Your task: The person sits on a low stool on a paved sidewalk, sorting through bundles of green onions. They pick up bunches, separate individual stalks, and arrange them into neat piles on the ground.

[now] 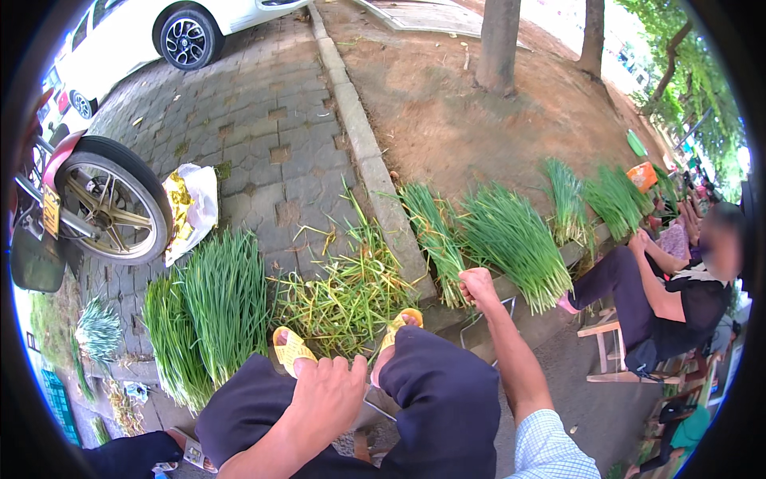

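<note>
My right hand [477,286] is closed around the pale lower end of a small bunch of garlic chives [426,218], whose green leaves lie over the kerb and onto the bare soil. Just right of it spreads a thick pile of garlic chives [508,233], white ends towards me. Between my knees hovers my left hand [332,383], back upward and fingers curled down; what lies under its fingers is hidden. Beyond my yellow sandals [291,350] a heap of yellowed trimmings [353,287] covers the paving. Two large bundles of chives [224,299] lie on the left.
A motorcycle's front wheel [114,203] stands at left beside a white and gold plastic bag [194,206]. The stone kerb [353,114] runs away from me. At right, a person [646,293] sits on a wooden stool [604,335]. More green bunches [613,200] lie along the edge.
</note>
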`<state>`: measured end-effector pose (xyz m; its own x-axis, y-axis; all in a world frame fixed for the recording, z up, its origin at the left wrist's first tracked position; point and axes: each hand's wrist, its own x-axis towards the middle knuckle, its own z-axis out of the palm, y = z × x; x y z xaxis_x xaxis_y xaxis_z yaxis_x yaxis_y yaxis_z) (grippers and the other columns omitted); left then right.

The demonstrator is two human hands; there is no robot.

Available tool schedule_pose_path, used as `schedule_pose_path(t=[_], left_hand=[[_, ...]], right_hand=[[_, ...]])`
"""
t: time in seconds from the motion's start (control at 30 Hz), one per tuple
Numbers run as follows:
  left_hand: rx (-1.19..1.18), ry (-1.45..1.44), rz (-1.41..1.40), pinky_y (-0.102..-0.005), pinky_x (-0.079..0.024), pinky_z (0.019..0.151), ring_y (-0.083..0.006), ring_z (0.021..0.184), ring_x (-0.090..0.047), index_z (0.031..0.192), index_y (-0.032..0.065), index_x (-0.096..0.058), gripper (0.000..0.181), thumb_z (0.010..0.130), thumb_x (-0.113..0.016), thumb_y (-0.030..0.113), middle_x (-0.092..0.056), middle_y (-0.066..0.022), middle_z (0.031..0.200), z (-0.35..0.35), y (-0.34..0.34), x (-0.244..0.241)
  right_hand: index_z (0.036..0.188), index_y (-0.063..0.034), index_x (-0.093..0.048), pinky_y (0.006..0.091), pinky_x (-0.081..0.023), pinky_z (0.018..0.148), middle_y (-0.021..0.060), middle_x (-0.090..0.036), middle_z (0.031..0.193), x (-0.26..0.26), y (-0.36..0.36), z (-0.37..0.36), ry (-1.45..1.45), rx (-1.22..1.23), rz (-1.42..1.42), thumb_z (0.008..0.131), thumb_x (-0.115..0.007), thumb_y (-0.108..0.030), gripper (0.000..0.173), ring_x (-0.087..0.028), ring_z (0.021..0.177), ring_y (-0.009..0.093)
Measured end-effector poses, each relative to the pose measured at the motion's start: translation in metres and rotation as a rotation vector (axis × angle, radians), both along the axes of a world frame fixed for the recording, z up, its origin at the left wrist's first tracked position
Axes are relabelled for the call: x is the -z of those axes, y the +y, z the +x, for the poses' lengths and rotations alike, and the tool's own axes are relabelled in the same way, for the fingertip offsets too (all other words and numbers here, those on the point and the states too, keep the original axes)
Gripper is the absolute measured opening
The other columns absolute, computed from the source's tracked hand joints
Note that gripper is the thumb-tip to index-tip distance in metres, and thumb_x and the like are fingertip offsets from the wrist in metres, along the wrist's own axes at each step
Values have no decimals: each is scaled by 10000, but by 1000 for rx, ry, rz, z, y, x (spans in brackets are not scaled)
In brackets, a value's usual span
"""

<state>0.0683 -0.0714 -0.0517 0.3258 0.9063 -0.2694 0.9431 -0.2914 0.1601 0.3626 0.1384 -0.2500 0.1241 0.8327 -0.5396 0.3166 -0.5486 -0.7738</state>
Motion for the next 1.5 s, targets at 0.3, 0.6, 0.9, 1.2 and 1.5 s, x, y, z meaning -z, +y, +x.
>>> schedule_pose_path(t=[0.3, 0.6, 0.9, 1.2, 1.5], left_hand=[[-24, -58, 8, -396, -481, 636, -287, 722, -635, 941, 44, -537, 270, 860, -578, 298, -621, -129, 776, 5, 3, 6], [-43, -99, 20, -416, -479, 652, -314, 749, -639, 936, 46, -534, 284, 880, -548, 324, -626, -132, 793, 10, 9, 7], [-53, -107, 53, -405, -488, 650, -311, 746, -638, 921, 40, -538, 296, 870, -560, 331, -626, -140, 783, 12, 13, 11], [-56, -128, 24, -419, -492, 670, -319, 761, -638, 925, 38, -546, 297, 874, -550, 331, -627, -150, 804, 14, 16, 5], [-140, -492, -119, -439, -486, 721, -343, 799, -635, 1071, 10, -583, 405, 889, -528, 368, -646, -193, 826, 24, 33, -18]], right_hand=[[767, 15, -611, 275, -385, 364, 58, -549, 578, -63, 4, 16, -80, -97, 32, 805, -585, -140, 161, -487, 426, 127], [741, 10, -611, 272, -402, 373, 64, -571, 583, -122, -3, 29, -151, -156, 48, 806, -591, -136, 160, -505, 423, 131], [715, 0, -608, 277, -398, 361, 57, -568, 590, -169, -3, 42, -142, -179, 94, 810, -590, -138, 168, -505, 419, 131], [738, 16, -620, 257, -401, 345, 46, -563, 586, -232, 1, 44, -184, -220, 213, 809, -586, -118, 156, -512, 421, 109], [822, 24, -634, 242, -406, 365, 30, -562, 596, -275, -13, 12, -84, -256, 329, 826, -584, -139, 171, -517, 445, 97]])
